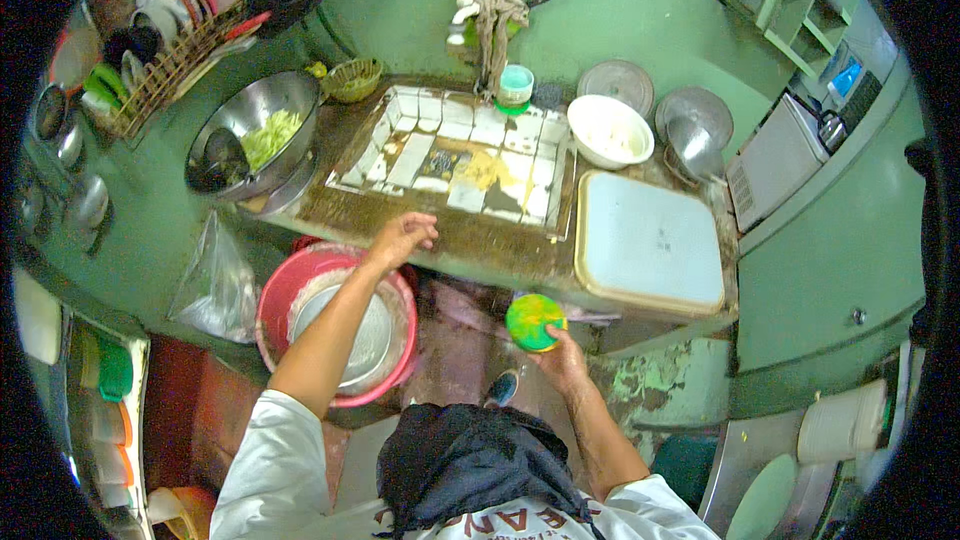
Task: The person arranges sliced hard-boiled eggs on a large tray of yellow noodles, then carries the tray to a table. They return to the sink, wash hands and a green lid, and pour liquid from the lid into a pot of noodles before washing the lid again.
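My right hand [564, 364] grips the edge of a round green-and-yellow object [534, 323], perhaps a lid or small dish, in front of the counter. Its underside is hidden from me. My left hand [405, 238] hovers by the counter's front edge, fingers loosely bent and nothing visible in them. Beyond it is a white-tiled sink [551, 165] with broken tiles and yellowish scraps on its floor. Under my left forearm stands a red plastic basin [274, 300] with a metal pan [375, 326] inside.
A metal wok [300, 101] with shredded pale-green vegetable stands left, near a wicker basket [356, 82]. A white bowl [615, 116] and a large pale tray or lid [649, 240] lie right of the sink. A clear plastic bag [217, 285] hangs left of the basin.
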Tool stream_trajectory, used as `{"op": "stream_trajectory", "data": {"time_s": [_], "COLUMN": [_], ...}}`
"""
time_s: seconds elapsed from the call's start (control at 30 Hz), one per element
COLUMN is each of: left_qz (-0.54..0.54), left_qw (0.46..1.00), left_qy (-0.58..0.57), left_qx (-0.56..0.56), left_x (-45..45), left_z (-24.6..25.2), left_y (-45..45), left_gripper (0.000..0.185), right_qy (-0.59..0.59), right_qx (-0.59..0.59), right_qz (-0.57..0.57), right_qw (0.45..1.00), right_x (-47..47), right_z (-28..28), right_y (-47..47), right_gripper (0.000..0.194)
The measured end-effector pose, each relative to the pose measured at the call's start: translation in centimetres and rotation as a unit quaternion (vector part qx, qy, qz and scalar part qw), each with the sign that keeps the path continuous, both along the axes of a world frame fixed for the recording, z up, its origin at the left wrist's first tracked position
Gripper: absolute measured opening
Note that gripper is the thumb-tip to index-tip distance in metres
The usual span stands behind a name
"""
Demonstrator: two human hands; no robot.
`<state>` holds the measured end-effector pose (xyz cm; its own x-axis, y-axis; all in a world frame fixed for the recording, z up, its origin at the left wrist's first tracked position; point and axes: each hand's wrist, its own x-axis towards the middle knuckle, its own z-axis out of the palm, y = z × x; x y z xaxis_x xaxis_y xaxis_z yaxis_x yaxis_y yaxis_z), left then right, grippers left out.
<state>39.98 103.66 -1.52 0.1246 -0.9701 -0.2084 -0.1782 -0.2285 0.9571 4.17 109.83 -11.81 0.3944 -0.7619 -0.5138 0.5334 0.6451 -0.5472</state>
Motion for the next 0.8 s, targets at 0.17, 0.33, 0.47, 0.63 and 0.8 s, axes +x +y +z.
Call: {"op": "stream_trajectory", "data": {"time_s": [0.17,0.33,0.47,0.63,0.8], "left_qz": [0.018,0.085,0.016,-0.142,-0.203], "left_qw": [0.978,0.826,0.711,0.633,0.582], "left_qy": [-0.161,-0.462,-0.582,-0.733,-0.724], "left_qx": [-0.13,-0.311,-0.395,-0.205,-0.309], "left_x": [2.7,5.0,5.9,5.8,6.8], "left_z": [9.0,18.5,24.2,28.9,28.7], "left_y": [-14.1,-26.7,-33.8,-37.9,-39.9], "left_gripper": [0.02,0.039,0.045,0.043,0.039], "right_qy": [0.024,0.079,0.103,0.2,0.347], "right_qx": [-0.029,-0.058,-0.026,-0.091,-0.192], "right_qz": [0.095,0.066,0.087,0.066,0.088], "right_qw": [0.995,0.993,0.991,0.973,0.914], "right_x": [3.0,6.6,9.1,11.7,12.1], "right_z": [1.5,2.7,3.1,3.6,7.5], "right_y": [-9.7,-16.0,-20.7,-27.5,-39.9], "right_gripper": [0.047,0.047,0.048,0.045,0.047]}}
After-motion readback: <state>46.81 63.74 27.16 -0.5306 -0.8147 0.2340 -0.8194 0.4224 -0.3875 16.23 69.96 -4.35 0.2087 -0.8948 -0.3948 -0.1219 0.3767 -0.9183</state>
